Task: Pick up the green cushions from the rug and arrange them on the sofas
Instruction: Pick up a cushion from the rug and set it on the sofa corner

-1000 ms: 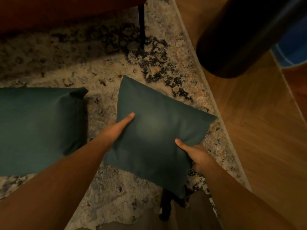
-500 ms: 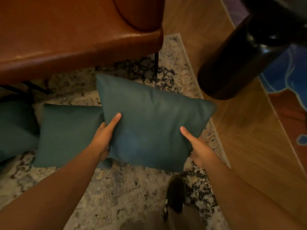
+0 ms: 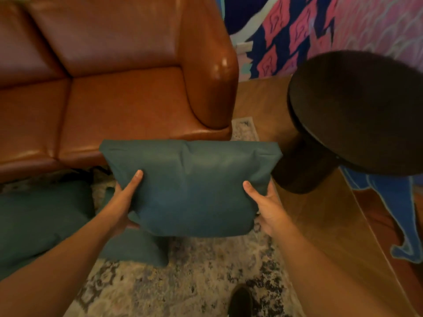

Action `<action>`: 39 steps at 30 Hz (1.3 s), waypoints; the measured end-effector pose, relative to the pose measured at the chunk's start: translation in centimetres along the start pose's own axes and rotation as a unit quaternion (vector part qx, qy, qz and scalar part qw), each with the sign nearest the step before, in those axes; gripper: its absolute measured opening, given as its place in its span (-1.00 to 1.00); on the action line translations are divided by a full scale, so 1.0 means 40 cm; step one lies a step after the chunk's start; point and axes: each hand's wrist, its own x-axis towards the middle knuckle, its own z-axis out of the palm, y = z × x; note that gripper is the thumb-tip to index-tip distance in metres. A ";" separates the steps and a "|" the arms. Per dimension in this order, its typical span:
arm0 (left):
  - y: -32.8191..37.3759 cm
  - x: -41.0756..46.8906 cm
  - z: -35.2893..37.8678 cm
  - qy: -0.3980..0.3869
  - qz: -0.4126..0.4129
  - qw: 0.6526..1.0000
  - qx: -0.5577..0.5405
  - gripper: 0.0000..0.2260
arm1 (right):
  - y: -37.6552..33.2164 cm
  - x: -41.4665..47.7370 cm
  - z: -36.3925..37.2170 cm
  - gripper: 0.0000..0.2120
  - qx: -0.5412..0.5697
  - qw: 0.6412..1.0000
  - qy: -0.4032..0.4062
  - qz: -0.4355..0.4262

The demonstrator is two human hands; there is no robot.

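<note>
Fingers (image 3: 271, 193) of both hands are curled beneath the held cushion (image 3: 194, 186) and are largely hidden; whether they are spread cannot be told. One thumb per hand is pressed flat on the top face. The cushion is gripped at its lower corners by the left hand (image 3: 124, 202) and the right hand (image 3: 267, 207). It is held clear of the rug (image 3: 183, 282) at the centre of the frame, and its upper edge overlaps the front of the sofa (image 3: 128, 106) seat near the armrest.

Possible faults:
- Only the near edge is gripped, so the far edge may sag and catch on the seat front.
- The seat looks like smooth leather, so a cushion released near its edge may slide off.
- The dark round table (image 3: 354, 110) stands just beside the cushion's right corner and may be brushed.
- Two further green cushions, one at left (image 3: 41, 220) and one under the held cushion (image 3: 132, 248), lie near the shoe (image 3: 240, 300) and may be trodden on.

Compared with half a second ago, the cushion is raised from over the rug to seat height. The sofa seat and backrest are now shown fully. The grip is unchanged.
</note>
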 end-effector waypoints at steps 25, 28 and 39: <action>0.719 -0.004 -0.300 -0.044 0.191 0.980 0.036 -0.45 | -0.701 0.218 0.630 -0.06 -0.145 0.988 0.024 0.035; 0.769 0.063 -0.375 -0.030 0.168 0.975 0.142 -0.12 | -0.738 0.297 0.742 -0.18 -0.151 0.987 -0.015 0.045; 1.008 0.207 -0.519 0.014 0.017 1.000 0.001 -0.64 | -0.818 0.418 0.923 -0.26 -0.326 0.937 -0.123 0.037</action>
